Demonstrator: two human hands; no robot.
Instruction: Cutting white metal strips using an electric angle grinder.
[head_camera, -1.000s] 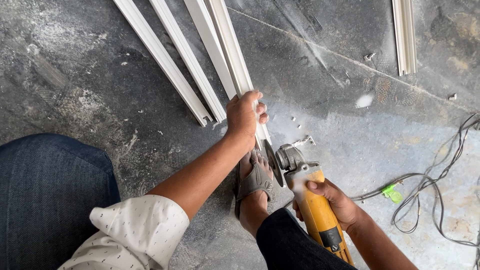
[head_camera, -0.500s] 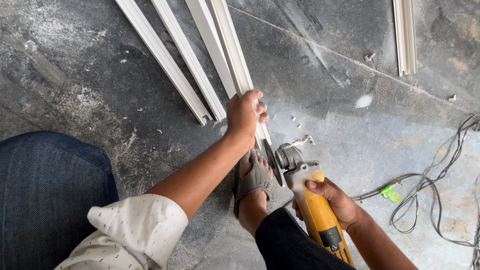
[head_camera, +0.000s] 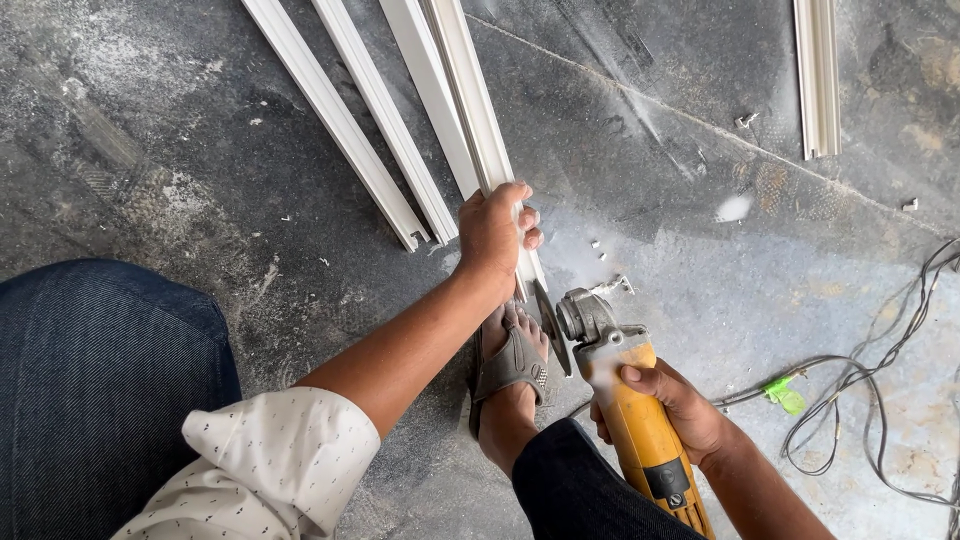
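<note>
On the dusty concrete floor (head_camera: 150, 150), the left hand (head_camera: 492, 235) clamps its fingers around a white profile strip (head_camera: 470, 95), a sandalled foot (head_camera: 510, 365) pinning its end, while the right hand (head_camera: 672, 410) grips a yellow angle grinder (head_camera: 635, 420), disc at the strip.

Five white profile strips on the concrete floor (head_camera: 150, 150): two loose toward the top-left (head_camera: 335, 120) (head_camera: 385, 115), two side by side at top centre (head_camera: 430, 90) (head_camera: 470, 95), one at the top-right edge (head_camera: 818, 75). One yellow angle grinder (head_camera: 640, 420). Two hands: left hand (head_camera: 495, 235), right hand (head_camera: 680, 410). One sandalled foot (head_camera: 512, 365). One cable bundle (head_camera: 880, 400) at the right edge. One green scrap (head_camera: 785, 393).
</note>
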